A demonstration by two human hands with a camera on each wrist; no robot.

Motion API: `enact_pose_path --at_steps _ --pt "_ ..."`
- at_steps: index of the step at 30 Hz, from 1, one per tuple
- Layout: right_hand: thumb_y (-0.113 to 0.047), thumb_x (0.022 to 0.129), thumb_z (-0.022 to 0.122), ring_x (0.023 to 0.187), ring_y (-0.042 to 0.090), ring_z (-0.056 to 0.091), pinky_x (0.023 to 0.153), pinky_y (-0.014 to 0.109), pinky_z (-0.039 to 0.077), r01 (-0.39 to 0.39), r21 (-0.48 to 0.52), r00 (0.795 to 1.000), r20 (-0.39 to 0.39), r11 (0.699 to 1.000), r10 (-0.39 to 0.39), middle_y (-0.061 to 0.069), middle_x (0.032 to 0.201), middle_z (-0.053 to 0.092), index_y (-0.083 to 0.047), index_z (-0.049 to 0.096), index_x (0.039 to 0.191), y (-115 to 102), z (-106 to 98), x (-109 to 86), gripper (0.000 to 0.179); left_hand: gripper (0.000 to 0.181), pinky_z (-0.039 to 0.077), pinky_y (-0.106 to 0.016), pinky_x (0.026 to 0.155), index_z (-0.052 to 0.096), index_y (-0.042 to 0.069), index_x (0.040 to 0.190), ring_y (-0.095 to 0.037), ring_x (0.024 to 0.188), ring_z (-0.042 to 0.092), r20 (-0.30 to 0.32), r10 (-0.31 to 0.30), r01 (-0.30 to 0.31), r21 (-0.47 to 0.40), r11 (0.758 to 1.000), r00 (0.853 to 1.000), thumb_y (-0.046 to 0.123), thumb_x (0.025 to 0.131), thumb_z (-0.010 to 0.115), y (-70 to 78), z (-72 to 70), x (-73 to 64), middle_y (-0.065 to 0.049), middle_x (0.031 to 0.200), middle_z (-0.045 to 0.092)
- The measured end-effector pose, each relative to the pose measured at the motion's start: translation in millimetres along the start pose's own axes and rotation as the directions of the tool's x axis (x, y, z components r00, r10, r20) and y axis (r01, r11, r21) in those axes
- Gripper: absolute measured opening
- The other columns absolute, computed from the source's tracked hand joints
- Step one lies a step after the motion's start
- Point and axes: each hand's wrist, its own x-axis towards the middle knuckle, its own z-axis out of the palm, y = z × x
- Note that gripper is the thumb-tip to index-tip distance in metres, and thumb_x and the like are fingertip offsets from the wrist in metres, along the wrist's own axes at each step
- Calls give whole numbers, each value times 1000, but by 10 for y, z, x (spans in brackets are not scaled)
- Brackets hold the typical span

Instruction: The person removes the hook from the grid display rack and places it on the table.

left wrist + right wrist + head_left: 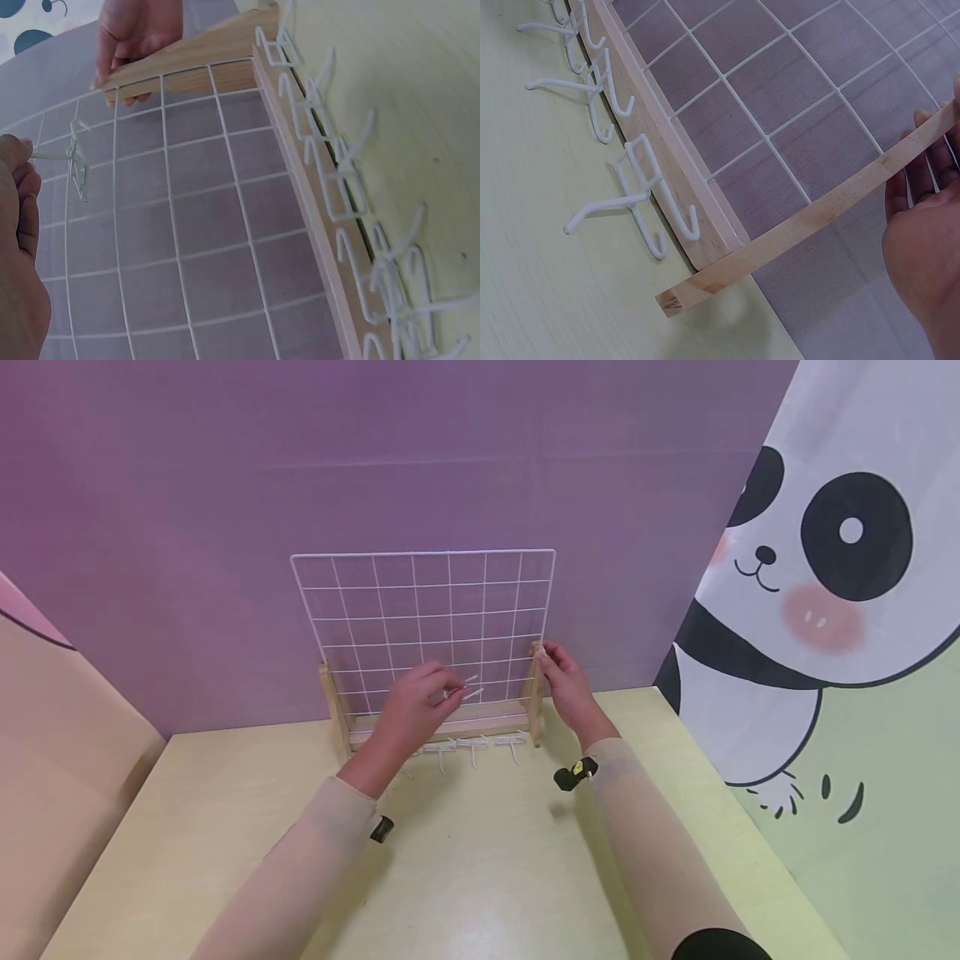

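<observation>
A white wire grid panel (pixel 431 602) stands upright in a wooden base (pixel 480 724) near the back of the table. My left hand (pixel 417 708) pinches a white wire hook (pixel 77 159) by its stem, close in front of the grid. At the right side my right hand (pixel 568 689) grips the top of the wooden side post (pixel 802 214), its fingers reaching behind it. Several more white hooks (pixel 639 196) lie in a row on the table along the front of the base, the leftmost ones partly hidden behind my left arm in the head view.
The pale wooden table (pixel 480 877) spreads out in front of the base. Behind it hangs a purple backdrop (pixel 225 527), and a panda picture (pixel 847 602) covers the wall at the right. Black camera mounts (pixel 576 773) sit on both wrists.
</observation>
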Motion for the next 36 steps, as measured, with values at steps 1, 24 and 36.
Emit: enact_pose_path --at_steps 1,24,36 --pt "-17 118 54 134 24 54 122 37 41 1 -3 1000 1 1000 -1 8 139 61 4 52 150 2 0 1 38 7 63 -38 81 81 3 101 -23 90 71 5 3 -3 5 1000 1000 0 96 84 -8 -10 -19 -5 97 74" --pt "-15 118 52 136 24 52 129 40 36 -10 27 1000 -13 1000 11 11 143 59 5 50 151 9 -7 7 38 13 65 -41 84 80 6 99 -24 92 75 26 16 -17 37 999 1000 -3 92 86 -153 -142 -394 -4 98 75" --pt "-13 118 53 139 31 51 126 39 37 -11 42 1000 -13 999 11 5 136 60 6 50 151 -3 11 0 38 17 66 -42 80 79 6 97 -24 90 76 54 0 -4 67 998 999 -6 88 88 -262 -160 -623 -3 95 74"
